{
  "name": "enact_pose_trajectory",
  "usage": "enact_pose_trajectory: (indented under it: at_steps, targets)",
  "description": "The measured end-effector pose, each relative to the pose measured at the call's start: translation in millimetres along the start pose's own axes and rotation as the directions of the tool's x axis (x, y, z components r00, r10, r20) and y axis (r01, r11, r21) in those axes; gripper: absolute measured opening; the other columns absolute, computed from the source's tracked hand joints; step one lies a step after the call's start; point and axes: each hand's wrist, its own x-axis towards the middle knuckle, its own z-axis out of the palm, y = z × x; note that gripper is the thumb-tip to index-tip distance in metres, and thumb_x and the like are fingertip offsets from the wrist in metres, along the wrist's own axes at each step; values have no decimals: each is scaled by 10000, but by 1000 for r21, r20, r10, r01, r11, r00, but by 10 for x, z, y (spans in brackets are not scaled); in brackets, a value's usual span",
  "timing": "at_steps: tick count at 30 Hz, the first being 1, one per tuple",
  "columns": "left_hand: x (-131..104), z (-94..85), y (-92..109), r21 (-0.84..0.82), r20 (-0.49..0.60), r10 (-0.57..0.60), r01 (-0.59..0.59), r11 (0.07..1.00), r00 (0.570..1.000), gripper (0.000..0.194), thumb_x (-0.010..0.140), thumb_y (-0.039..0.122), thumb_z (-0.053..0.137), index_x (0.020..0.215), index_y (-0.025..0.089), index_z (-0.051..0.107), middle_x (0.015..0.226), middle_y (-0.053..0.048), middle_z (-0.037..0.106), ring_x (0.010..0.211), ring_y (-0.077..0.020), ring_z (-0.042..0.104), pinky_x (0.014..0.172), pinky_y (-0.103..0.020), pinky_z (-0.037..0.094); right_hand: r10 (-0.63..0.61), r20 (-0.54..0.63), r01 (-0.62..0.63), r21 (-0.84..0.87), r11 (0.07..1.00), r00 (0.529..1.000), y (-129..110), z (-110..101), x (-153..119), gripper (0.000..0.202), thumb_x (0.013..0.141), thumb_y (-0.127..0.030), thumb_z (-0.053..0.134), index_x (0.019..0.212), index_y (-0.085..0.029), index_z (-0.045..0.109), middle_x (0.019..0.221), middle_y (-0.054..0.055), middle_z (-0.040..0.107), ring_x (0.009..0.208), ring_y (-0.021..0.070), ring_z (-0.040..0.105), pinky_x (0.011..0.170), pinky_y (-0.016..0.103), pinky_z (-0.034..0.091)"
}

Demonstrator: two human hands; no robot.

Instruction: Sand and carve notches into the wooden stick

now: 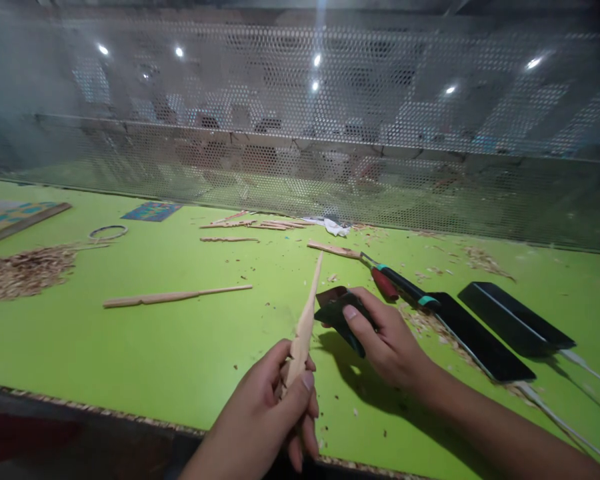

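Green tabletop (170, 357): left hand (270, 410) clasps stick (306, 325) jutting forward, right hand (391, 343) pinches dark sheet (339, 316)

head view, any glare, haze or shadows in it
Head view: bright white spots dot the long grey perforated screen, hazy at its left end; same head view: a dark shadow lies on the bright green flat tabletop beneath the right hand.
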Motion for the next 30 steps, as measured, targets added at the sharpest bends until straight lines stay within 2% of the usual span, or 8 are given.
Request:
enact_pose_trajectory:
  at_steps: [5, 8, 11, 13, 15, 21, 26, 30]
  targets:
    - [21, 1, -48, -65, 6, -7, 7, 998, 1000, 524, 894, 596, 743, 1137, 192, 516, 853, 1, 668, 629, -145, 728, 489, -194, 575, 40, 12, -41, 89, 995, 999, 0, 14, 1, 271, 1114, -421, 442, 1095, -214, 615, 877, 42, 707, 745, 180, 646, 660, 295, 481]
    - [34, 5, -81, -52, -34, -18, 16, 999, 999, 590, 868, 632, 750, 1191, 194, 523, 885, -14, 679, 571, -146, 713, 414, -187, 532, 51, 29, -54, 104, 993, 998, -8, 22, 10, 281, 1115, -430, 430, 1084, -213, 607, 853, 42, 690, 742, 185, 670, 642, 294, 486]
    - [33, 6, -97, 18, -84, 0, 2, 1000, 996, 569, 911, 637, 693, 1243, 203, 534, 857, 2, 670, 412, -73, 565, 331, -154, 380, 47, 47, -51, 81, 995, 998, 0, 32, 14, 277, 1117, -426, 422, 1097, -218, 603, 832, 29, 673, 728, 181, 658, 637, 295, 476]
    - [21, 11, -83, 74, -118, 25, -16, 997, 993, 509, 944, 609, 665, 1235, 205, 557, 739, 57, 591, 373, -39, 429, 345, -158, 327, 46, 57, -50, 66, 997, 997, 15, 38, 11, 278, 1120, -425, 418, 1120, -221, 607, 858, 29, 676, 746, 181, 650, 653, 298, 476]
    - [2, 22, -47, 123, -147, 26, -8, 992, 989, 475, 953, 593, 660, 1220, 209, 575, 661, 92, 486, 398, -49, 349, 372, -176, 313, 53, 72, -57, 54, 997, 996, 29, 39, 2, 279, 1122, -422, 416, 1143, -225, 612, 872, 27, 673, 759, 180, 642, 661, 299, 474]
    - [-49, 61, 83, 196, -222, 48, -4, 981, 974, 407, 936, 540, 675, 1166, 215, 593, 773, 39, 534, 689, -145, 529, 633, -241, 450, 56, 90, -60, 42, 997, 994, 14, 20, -29, 284, 1118, -423, 432, 1216, -227, 612, 924, 36, 679, 790, 185, 644, 691, 304, 483]
    - [-57, 58, 91, 231, -203, 49, -1, 973, 978, 332, 957, 539, 644, 1036, 227, 562, 740, 62, 465, 658, -133, 440, 604, -241, 382, 54, 106, -59, 48, 997, 993, -21, 12, -46, 292, 1117, -420, 432, 1244, -227, 610, 923, 40, 680, 795, 189, 648, 702, 311, 493]
    - [-52, 60, 82, 208, -211, 65, -20, 978, 975, 311, 970, 524, 639, 992, 223, 565, 737, 59, 479, 654, -125, 455, 600, -227, 399, 40, 115, -45, 46, 998, 993, -13, 12, -44, 279, 1116, -412, 438, 1258, -242, 607, 957, 34, 677, 792, 182, 649, 714, 314, 499]
